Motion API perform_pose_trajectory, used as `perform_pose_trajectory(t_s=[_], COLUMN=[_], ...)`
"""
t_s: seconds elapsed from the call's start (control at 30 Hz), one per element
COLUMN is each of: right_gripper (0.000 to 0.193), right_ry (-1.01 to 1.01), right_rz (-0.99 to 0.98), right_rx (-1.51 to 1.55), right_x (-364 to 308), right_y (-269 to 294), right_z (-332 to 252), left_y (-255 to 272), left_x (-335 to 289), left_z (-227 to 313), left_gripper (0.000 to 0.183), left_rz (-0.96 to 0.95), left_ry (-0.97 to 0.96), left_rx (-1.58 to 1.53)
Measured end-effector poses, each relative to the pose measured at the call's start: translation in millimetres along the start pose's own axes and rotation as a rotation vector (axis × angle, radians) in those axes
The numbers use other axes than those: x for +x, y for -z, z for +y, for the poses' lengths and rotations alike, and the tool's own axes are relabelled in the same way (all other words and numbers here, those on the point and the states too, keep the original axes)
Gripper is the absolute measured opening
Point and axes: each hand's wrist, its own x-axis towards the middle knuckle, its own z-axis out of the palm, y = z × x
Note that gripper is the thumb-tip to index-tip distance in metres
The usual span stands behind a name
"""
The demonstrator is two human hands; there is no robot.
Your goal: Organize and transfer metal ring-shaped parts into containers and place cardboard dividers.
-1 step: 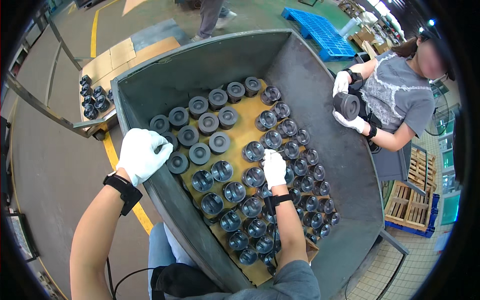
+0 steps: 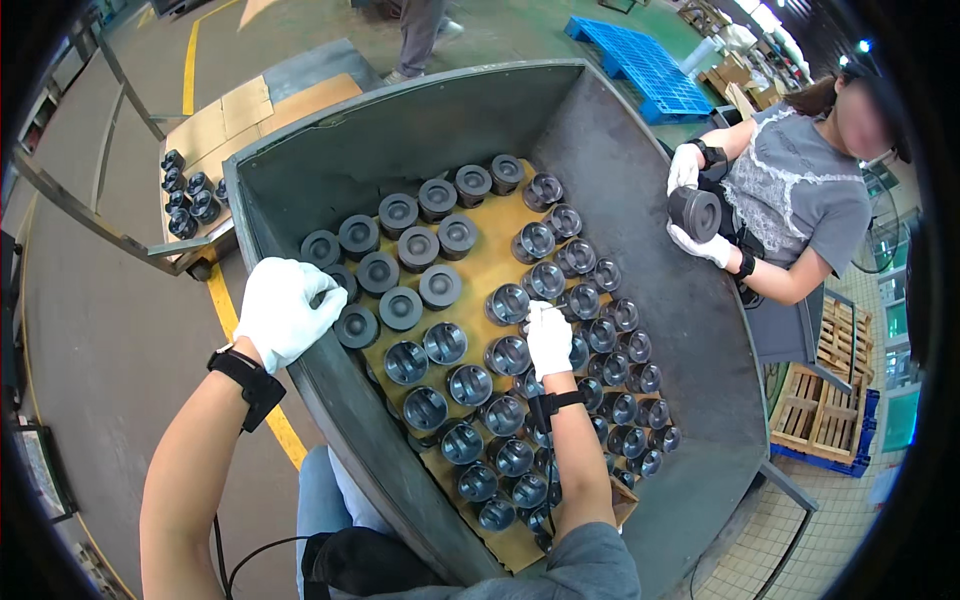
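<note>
Inside a large grey metal bin (image 2: 420, 125), dark pistons stand in rows on a brownish sheet (image 2: 490, 240). Toward the far left the pistons (image 2: 398, 211) show flat, round crowns. Elsewhere pistons (image 2: 468, 384) have their hollow undersides up. My right hand (image 2: 549, 338), in a white glove, is closed in a pinch among the hollow-side-up pistons. A thin rod-like thing (image 2: 556, 306) sticks out from its fingertips; its kind is unclear. My left hand (image 2: 285, 310), also gloved, is curled over the bin's left rim, beside the crown-up pistons.
At the right a co-worker's gloved hands (image 2: 700, 245) hold a piston (image 2: 695, 213) outside the bin. A cart (image 2: 225, 115) with several more pistons stands at the far left. Beyond the bin are a blue plastic pallet (image 2: 645, 70) and another person's legs (image 2: 420, 35). Wooden pallets (image 2: 820, 415) lie to the right.
</note>
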Motion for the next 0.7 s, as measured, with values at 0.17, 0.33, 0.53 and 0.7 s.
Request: perform_pose_trajectory(t_s=[0.17, 0.33, 0.53, 0.7], right_gripper=[0.031, 0.04, 0.024, 0.026], right_ry=[0.14, -0.086, 0.086, 0.0], right_rz=[0.067, 0.021, -0.052, 0.086], right_rx=[-0.109, 0.096, -0.091, 0.178], right_x=[-4, -4, 2, 31], right_y=[16, 33, -7, 13], right_z=[-9, -34, 11, -19], left_y=[-1, -2, -3, -1], left_x=[-2, -2, -2, -7], left_z=[0, -2, -1, -7], left_gripper=[0.02, 0.019, 0.018, 0.019], left_rz=[0.0, -0.001, -0.006, 0.012], left_ry=[-0.003, -0.013, -0.018, -0.004], left_rx=[0.005, 0.028, 0.042, 0.028])
